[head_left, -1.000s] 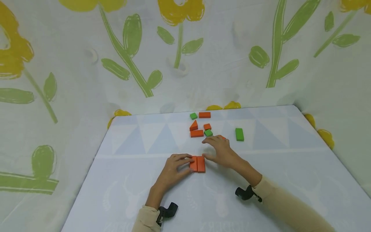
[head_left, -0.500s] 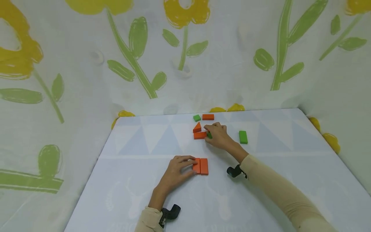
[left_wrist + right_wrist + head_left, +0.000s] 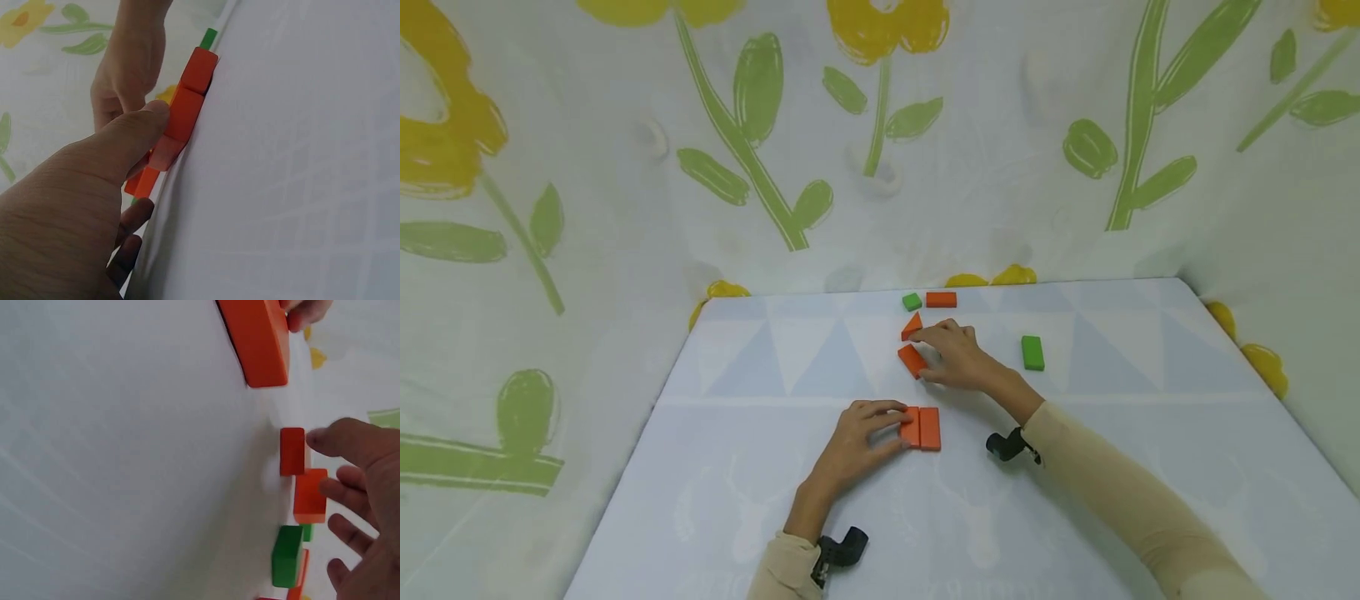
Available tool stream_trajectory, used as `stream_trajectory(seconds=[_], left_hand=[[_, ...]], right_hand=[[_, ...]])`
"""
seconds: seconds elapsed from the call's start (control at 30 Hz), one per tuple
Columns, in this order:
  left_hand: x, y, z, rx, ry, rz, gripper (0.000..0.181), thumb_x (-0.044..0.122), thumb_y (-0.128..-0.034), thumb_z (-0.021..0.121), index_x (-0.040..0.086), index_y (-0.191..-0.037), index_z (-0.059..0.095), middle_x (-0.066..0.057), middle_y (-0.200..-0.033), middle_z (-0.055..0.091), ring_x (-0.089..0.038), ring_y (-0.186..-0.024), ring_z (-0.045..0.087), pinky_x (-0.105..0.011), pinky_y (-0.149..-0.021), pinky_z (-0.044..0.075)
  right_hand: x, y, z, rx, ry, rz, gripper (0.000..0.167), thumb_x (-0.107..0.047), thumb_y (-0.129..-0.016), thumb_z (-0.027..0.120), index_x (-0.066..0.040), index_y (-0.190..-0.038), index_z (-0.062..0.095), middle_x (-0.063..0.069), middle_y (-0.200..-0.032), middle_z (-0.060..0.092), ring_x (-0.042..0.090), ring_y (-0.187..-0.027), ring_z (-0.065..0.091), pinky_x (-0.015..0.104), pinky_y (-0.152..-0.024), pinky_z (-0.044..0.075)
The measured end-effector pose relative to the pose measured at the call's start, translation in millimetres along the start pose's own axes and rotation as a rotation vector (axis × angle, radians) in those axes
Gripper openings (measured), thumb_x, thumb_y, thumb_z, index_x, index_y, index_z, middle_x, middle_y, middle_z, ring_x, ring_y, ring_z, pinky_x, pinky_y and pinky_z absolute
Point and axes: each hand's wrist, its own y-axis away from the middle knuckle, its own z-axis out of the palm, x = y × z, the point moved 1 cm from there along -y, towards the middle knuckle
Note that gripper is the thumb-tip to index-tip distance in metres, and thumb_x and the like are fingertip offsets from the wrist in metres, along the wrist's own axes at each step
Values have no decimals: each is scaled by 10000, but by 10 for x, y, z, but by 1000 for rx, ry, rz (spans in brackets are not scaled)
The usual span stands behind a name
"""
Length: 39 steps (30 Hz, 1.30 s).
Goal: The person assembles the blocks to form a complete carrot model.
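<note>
Two orange rectangular blocks lie side by side at the table's middle. My left hand holds the left orange block, thumb at its near end and fingers over its far part; the right block touches it. Farther back, my right hand reaches over another orange block lying at a slant, its thumb at the near end. In the right wrist view, the thumb is beside this block and the fingers are spread. An orange triangular block sits by the right index fingertip. Smaller pieces there are hidden in the head view.
Near the back edge lie a small green block and an orange block. A green rectangular block stands apart at right. A flower-print cloth rises behind the white table.
My right hand has reached back from beside the orange pair to the far blocks. The far orange block has turned from level to slanting and come slightly nearer. My left hand stays put.
</note>
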Motion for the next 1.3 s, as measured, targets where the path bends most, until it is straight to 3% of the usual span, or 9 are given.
stream_trajectory(seconds=[0.1, 0.27, 0.43, 0.73, 1.03, 1.3], left_hand=[[10, 12, 33, -2, 6, 13, 336, 328, -913, 747, 234, -1234, 721, 77, -1318, 618, -176, -1181, 517, -463, -975, 428], [42, 10, 52, 5, 25, 45, 346, 296, -899, 765, 215, -1233, 722, 58, -1306, 625, -188, -1186, 521, -463, -977, 426], [66, -7, 59, 11, 17, 68, 339, 286, -895, 771, 208, -1222, 726, 47, -1296, 632, -196, -1171, 531, -465, -966, 433], [50, -5, 21, 6, 7, 22, 313, 300, -897, 768, 220, -1199, 738, 67, -1292, 629, -190, -1168, 525, -462, -965, 441], [30, -7, -33, 3, 18, -3, 327, 286, -896, 769, 213, -1212, 736, 39, -1300, 632, -214, -1180, 528, -487, -985, 422], [21, -8, -20, -13, 19, -11, 347, 330, -899, 765, 222, -1228, 728, 48, -1318, 619, -199, -1200, 514, -493, -1005, 405]], right_hand=[[20, -55, -13, -96, 90, -30, 642, -252, -850, 803, -166, -1429, 540, -2, -1411, 563, 300, -1313, 368, 528, -997, 286], [58, -123, -44, -173, 185, -52, 617, -267, -849, 792, -161, -1409, 553, -6, -1302, 618, 292, -1304, 370, 543, -1033, 277], [64, -23, -137, -116, 138, -47, 641, -357, -824, 825, -184, -1393, 585, -16, -1303, 628, 264, -1275, 385, 515, -1005, 282], [15, 463, -345, 67, 77, -86, 543, -384, -810, 815, -170, -1281, 651, 0, -1283, 642, 247, -1233, 420, 498, -959, 305], [-116, 851, -384, 145, 96, -106, 549, -374, -794, 827, -161, -1273, 668, 0, -1258, 661, 227, -1198, 452, 477, -932, 335], [-216, 1087, -240, 153, 89, -142, 518, -359, -767, 846, -144, -1213, 695, -21, -1207, 666, 213, -1177, 472, 468, -909, 325]])
